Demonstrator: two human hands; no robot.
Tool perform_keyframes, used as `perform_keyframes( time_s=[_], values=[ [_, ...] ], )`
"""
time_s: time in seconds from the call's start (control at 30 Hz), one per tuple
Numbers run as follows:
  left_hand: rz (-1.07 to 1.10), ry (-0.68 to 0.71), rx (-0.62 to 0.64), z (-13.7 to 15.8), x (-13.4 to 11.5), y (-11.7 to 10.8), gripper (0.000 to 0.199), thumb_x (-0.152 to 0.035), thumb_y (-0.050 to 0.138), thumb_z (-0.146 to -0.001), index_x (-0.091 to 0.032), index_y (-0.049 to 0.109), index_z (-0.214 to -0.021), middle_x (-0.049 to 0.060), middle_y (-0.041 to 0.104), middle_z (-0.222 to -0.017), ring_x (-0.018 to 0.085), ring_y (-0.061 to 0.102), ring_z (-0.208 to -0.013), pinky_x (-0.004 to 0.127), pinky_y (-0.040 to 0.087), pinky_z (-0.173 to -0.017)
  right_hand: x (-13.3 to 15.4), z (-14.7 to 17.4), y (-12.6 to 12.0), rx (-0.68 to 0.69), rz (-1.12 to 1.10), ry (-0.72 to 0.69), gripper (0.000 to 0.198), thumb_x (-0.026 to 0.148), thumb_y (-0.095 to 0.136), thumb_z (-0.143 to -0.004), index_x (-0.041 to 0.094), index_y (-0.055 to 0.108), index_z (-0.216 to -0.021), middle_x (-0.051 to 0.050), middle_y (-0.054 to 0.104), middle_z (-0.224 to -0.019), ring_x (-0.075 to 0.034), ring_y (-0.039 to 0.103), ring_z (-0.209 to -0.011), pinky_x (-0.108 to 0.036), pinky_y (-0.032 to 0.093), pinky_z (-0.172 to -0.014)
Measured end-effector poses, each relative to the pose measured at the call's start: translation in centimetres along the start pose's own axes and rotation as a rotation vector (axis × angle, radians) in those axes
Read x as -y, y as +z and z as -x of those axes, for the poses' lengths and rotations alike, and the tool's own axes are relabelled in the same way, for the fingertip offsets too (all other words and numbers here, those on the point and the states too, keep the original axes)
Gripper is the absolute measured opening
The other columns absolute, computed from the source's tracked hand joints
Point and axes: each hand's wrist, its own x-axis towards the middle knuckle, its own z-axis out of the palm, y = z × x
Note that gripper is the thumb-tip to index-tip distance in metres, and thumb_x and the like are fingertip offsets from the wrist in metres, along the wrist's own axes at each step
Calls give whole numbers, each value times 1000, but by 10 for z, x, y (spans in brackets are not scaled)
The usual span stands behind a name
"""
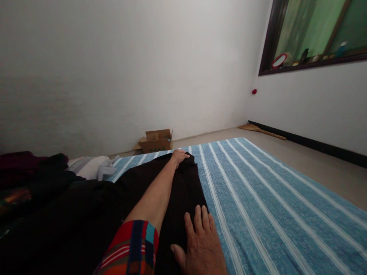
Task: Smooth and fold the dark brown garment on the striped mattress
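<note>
A black garment (186, 191) lies spread over the blue-and-white striped sheet (258, 198); its exact kind does not show. My left hand (179, 156) reaches out to the garment's far edge, its fingers closed on the cloth near the corner. Below it, my right hand (202, 244) rests flat on the near part of the garment, fingers stretched out close to its right edge. A patterned red, blue and orange sleeve covers my left upper forearm. The garment's left side merges with other dark cloth.
Dark clothes (25, 172) are heaped at the left, beside a pale grey-and-white bundle of cloth (91, 166). An open cardboard box (156, 145) stands by the wall beyond the sheet. A straw-coloured broom (260, 130) lies on the floor under the window (315, 34).
</note>
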Motion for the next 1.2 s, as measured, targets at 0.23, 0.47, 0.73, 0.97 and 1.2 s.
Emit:
perform_keyframes(
  time_s=[0.23, 0.47, 0.73, 0.97, 1.2],
  values=[
    [200, 5, 85, 15, 16, -14, 18, -25, 71, -53, -15, 61, -64, 0, 62, -60, 15, 57, -57, 26, 43, -55, 0, -1, 1, 12, -19, 17, 73, 65, 41, -80, 17, 42, -134, -16, 27, -143, -36, 15, -132, -53, 18, -106],
    [352, -38, 170, 20, 23, -19, 29, -34, 70, -52, -13, 64, -72, 4, 67, -67, 18, 61, -60, 31, 48, -59, 2, -1, 1, -3, -28, 28, 73, 65, 43, -79, 17, 43, -133, -15, 28, -143, -36, 16, -132, -53, 18, -107],
    [332, 2, 178, 19, 12, -23, 32, -44, 67, -59, -14, 62, -70, 5, 66, -67, 17, 60, -61, 29, 46, -58, 0, -1, 3, -7, -37, 26, 72, 65, 41, -80, 17, 43, -134, -15, 26, -143, -35, 14, -132, -53, 17, -107],
    [110, 102, 174, 37, 12, -27, 35, -43, 70, -54, -17, 48, -44, -6, 43, -45, 11, 43, -49, 23, 30, -47, 1, -2, 3, -14, -30, 20, 74, 67, 40, -79, 17, 44, -133, -16, 29, -142, -36, 17, -132, -53, 19, -107],
    [29, 160, 201, 54, 18, -24, 27, -42, 66, -54, -16, 58, -52, -5, 50, -51, 14, 49, -57, 24, 35, -52, 1, 0, 7, -31, 20, 2, 74, 67, 39, -79, 17, 43, -134, -17, 29, -142, -37, 18, -131, -55, 21, -105]
  ],
)
